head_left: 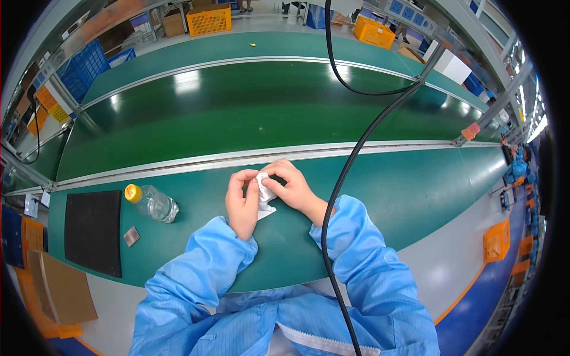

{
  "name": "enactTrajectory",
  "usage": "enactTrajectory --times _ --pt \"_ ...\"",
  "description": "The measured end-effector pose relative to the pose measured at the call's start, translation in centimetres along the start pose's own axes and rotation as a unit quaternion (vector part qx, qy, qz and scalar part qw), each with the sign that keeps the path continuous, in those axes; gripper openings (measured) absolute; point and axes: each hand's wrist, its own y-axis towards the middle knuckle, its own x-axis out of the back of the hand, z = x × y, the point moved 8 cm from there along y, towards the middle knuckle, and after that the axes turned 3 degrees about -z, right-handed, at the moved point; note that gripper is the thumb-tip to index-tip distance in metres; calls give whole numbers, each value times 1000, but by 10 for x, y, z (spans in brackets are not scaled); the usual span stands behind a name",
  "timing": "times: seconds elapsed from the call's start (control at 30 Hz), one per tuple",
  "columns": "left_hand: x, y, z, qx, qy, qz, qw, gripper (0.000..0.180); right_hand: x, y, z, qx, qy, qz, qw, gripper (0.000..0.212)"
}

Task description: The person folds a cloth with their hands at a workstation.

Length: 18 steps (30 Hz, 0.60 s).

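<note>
Both my hands meet over the green tabletop [285,261], fingers bent around a crumpled white tissue-like sheet [265,210]. My left hand [242,204] pinches it from the left, thumb up against it. From the right, my right hand [292,188] grips its upper part between thumb and fingers. A loose corner of the white sheet hangs below the fingers. Whether anything is wrapped inside is hidden. To the left lies a clear plastic bottle [157,204] with a yellow cap. Near it are a small grey square piece [131,236] and a black mat [92,231].
A black cable [362,142] hangs across the view, passing in front of my right sleeve. Beyond the metal-edged tabletop runs a green conveyor belt [225,113]. A cardboard box [62,288] stands at lower left, an orange crate [496,241] on the floor at right.
</note>
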Motion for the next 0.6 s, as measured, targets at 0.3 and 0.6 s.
enactTrajectory --times 0.3,0.6 --pt "-7 -1 -9 20 -59 4 998 22 17 -12 -7 -82 134 -141 977 14" --pt "-15 1 9 59 111 78 989 18 29 -14 3 -30 40 -190 981 13"
